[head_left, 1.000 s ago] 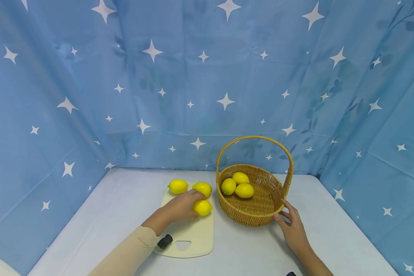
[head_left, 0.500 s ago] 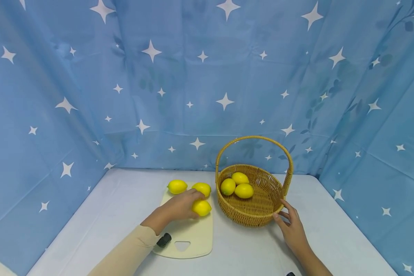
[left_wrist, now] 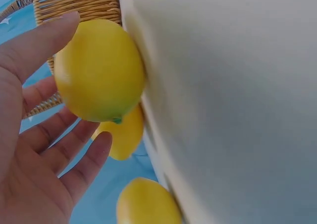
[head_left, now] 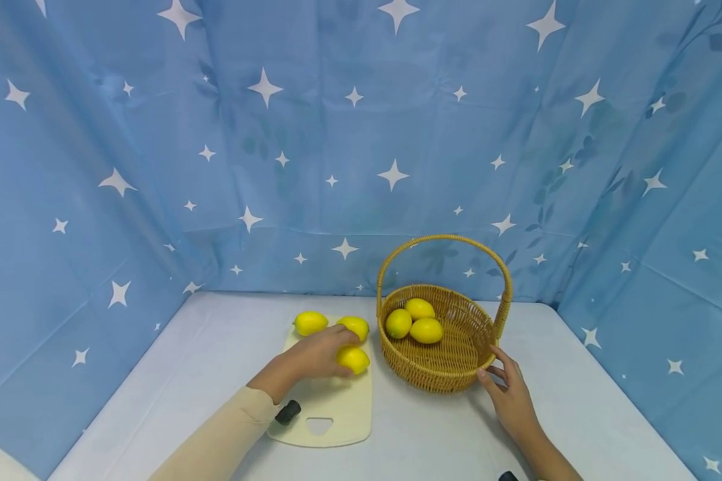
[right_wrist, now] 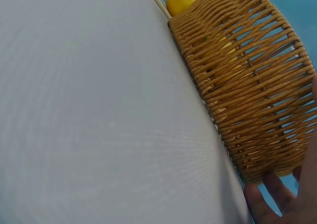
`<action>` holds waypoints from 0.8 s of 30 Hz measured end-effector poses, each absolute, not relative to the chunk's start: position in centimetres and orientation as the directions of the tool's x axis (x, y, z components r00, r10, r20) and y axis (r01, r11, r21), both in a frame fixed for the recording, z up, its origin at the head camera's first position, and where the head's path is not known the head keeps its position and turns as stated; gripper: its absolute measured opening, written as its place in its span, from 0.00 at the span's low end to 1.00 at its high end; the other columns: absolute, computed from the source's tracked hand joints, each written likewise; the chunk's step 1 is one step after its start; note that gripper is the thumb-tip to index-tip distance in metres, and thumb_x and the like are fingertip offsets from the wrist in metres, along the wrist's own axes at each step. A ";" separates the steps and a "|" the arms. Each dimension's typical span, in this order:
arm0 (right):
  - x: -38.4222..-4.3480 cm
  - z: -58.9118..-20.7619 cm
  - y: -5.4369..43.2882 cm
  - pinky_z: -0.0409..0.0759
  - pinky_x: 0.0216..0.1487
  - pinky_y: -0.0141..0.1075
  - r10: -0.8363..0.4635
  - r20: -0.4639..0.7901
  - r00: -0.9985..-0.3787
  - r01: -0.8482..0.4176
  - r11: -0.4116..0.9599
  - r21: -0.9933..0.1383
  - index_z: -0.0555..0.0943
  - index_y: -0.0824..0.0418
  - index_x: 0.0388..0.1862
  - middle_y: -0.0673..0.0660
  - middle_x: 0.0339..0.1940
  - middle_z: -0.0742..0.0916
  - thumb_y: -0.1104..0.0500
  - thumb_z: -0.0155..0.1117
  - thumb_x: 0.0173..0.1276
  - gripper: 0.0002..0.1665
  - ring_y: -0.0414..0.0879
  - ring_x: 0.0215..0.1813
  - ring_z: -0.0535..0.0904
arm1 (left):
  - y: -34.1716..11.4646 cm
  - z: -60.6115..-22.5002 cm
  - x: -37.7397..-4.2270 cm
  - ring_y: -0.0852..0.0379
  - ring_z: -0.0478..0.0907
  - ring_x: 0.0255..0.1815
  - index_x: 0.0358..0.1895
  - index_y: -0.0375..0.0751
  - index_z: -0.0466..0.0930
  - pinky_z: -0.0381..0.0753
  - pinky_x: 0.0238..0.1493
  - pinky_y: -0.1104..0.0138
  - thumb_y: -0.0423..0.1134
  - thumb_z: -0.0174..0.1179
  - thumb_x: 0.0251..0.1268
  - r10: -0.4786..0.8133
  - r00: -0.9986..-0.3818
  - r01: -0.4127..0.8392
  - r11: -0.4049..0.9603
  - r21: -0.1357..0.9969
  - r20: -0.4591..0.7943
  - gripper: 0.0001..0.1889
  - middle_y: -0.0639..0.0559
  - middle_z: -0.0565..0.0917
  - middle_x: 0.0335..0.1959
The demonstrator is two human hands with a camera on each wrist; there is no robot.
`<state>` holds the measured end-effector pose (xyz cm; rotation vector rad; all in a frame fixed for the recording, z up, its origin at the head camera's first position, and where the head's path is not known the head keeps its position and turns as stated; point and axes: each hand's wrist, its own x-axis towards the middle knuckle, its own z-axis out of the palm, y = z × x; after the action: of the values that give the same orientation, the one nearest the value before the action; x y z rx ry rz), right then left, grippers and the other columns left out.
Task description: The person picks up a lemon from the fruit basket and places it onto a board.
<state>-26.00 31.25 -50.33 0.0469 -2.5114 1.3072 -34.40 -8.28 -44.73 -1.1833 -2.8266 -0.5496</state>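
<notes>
A pale cutting board (head_left: 343, 414) lies on the table with lemons on it. My left hand (head_left: 321, 353) is around the nearest lemon (head_left: 353, 360), which rests on the board. In the left wrist view the thumb overlaps the edge of this lemon (left_wrist: 99, 70), and the other fingers are spread loosely behind it. Two more lemons, one at the upper left (head_left: 310, 323) and one just behind the hand (head_left: 354, 328), sit farther back. My right hand (head_left: 511, 397) holds the right side of the wicker basket (head_left: 433, 381), thumb and fingers at its rim.
Inside the basket, 3 lemons (head_left: 426, 331) sit together at the left. Its tall arched handle (head_left: 442, 239) stands upright. The white-covered table (head_left: 216, 347) ends at a blue star-patterned curtain (head_left: 313, 167) behind and on both sides.
My left hand has lifted slightly and its fingers have loosened from the near lemon, which stays on the board. The right hand and basket have kept their places.
</notes>
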 end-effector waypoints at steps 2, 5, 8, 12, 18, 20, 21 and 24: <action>-26.0 -50.3 31.3 0.72 0.57 0.61 0.111 0.288 -0.951 -0.173 0.584 -0.793 0.53 0.55 0.78 0.67 0.72 0.60 0.46 0.54 0.76 0.39 0.65 0.64 0.69 | -8.1 -44.3 -34.4 0.57 0.73 0.58 0.61 0.47 0.76 0.72 0.61 0.61 0.54 0.71 0.55 0.690 -0.706 0.698 0.643 0.315 0.159 0.31 0.56 0.76 0.58; -26.0 -50.3 31.3 0.72 0.57 0.61 0.111 0.287 -0.952 -0.172 0.582 -0.795 0.53 0.55 0.78 0.67 0.73 0.60 0.46 0.54 0.76 0.39 0.66 0.64 0.68 | -7.6 -43.4 -34.4 0.55 0.74 0.57 0.63 0.46 0.75 0.73 0.59 0.61 0.55 0.68 0.58 0.690 -0.707 0.696 0.638 0.329 0.156 0.31 0.53 0.75 0.59; -26.0 -50.3 31.3 0.71 0.57 0.61 0.114 0.283 -0.952 -0.168 0.579 -0.798 0.52 0.54 0.79 0.67 0.73 0.59 0.45 0.54 0.76 0.39 0.66 0.65 0.68 | -7.0 -42.3 -34.4 0.54 0.74 0.57 0.63 0.47 0.74 0.74 0.58 0.61 0.56 0.66 0.60 0.695 -0.699 0.703 0.625 0.339 0.168 0.30 0.52 0.75 0.60; -26.0 -50.3 31.2 0.71 0.57 0.62 0.115 0.279 -0.953 -0.166 0.573 -0.802 0.53 0.54 0.79 0.67 0.73 0.59 0.45 0.54 0.75 0.40 0.66 0.65 0.68 | -5.9 -41.2 -34.3 0.55 0.74 0.57 0.63 0.49 0.75 0.74 0.58 0.61 0.55 0.66 0.61 0.714 -0.671 0.732 0.595 0.333 0.199 0.29 0.55 0.76 0.59; -26.0 -50.3 31.3 0.71 0.57 0.62 0.113 0.275 -0.955 -0.162 0.579 -0.799 0.53 0.54 0.79 0.68 0.73 0.59 0.45 0.54 0.75 0.40 0.67 0.65 0.68 | -3.4 -40.6 -34.0 0.59 0.74 0.57 0.63 0.51 0.75 0.74 0.57 0.64 0.57 0.62 0.64 0.761 -0.616 0.782 0.558 0.277 0.206 0.27 0.59 0.75 0.58; -26.0 -50.3 31.3 0.71 0.57 0.62 0.113 0.280 -0.953 -0.164 0.584 -0.795 0.52 0.54 0.79 0.67 0.73 0.59 0.45 0.54 0.75 0.40 0.66 0.65 0.68 | -2.4 -40.4 -34.0 0.60 0.74 0.56 0.63 0.53 0.74 0.74 0.56 0.66 0.59 0.60 0.65 0.772 -0.602 0.794 0.550 0.258 0.204 0.27 0.60 0.75 0.58; -26.1 -50.3 31.4 0.71 0.57 0.62 0.113 0.283 -0.952 -0.167 0.583 -0.795 0.53 0.54 0.79 0.67 0.73 0.59 0.45 0.54 0.75 0.40 0.66 0.65 0.68 | -2.0 -40.2 -34.0 0.59 0.74 0.56 0.63 0.53 0.75 0.74 0.55 0.66 0.59 0.60 0.65 0.777 -0.596 0.798 0.545 0.256 0.204 0.26 0.60 0.75 0.58; -26.1 -50.3 31.3 0.71 0.57 0.62 0.112 0.288 -0.951 -0.173 0.580 -0.796 0.53 0.54 0.79 0.67 0.73 0.59 0.45 0.54 0.75 0.39 0.66 0.65 0.68 | -0.8 -39.6 -34.3 0.59 0.75 0.55 0.63 0.52 0.74 0.74 0.56 0.65 0.57 0.60 0.66 0.781 -0.594 0.800 0.547 0.246 0.193 0.26 0.58 0.74 0.59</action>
<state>-26.09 31.35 -50.34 0.0500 -2.5063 1.3114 -34.26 -0.78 -39.59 -1.3864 -2.7100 -0.4786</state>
